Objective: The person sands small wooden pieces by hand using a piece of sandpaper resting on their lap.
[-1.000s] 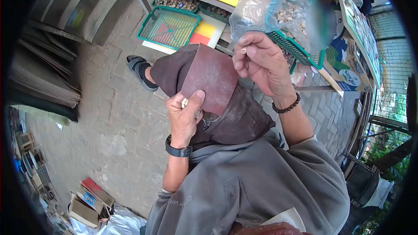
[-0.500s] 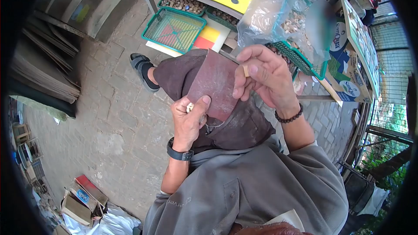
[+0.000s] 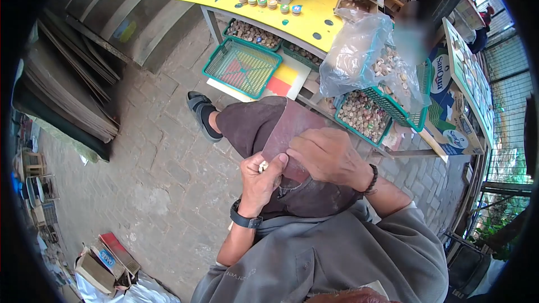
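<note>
A reddish-brown sheet (image 3: pixel 283 129), looking like sandpaper, lies over my thigh. My left hand (image 3: pixel 259 184) pinches its near edge with the thumb on top, and small pale pieces (image 3: pixel 263 166) show between the curled fingers of that hand. On the sheet's right part rests my right hand (image 3: pixel 328 157), back up, with its fingers bent down and pressed together against the surface. Whatever the right fingers hold is hidden beneath them.
A yellow table (image 3: pixel 252 7) carries a row of small round pieces. Below it sits a green basket (image 3: pixel 242 68). To the right, a plastic bag (image 3: pixel 359 50) rests by a green basket of small wooden pieces (image 3: pixel 364 116). Cardboard boxes (image 3: pixel 106 264) lie at lower left.
My right hand has come down from above the sheet onto it, and the small wooden piece in its fingers is now out of sight. The whole view has shifted, showing more of the table.
</note>
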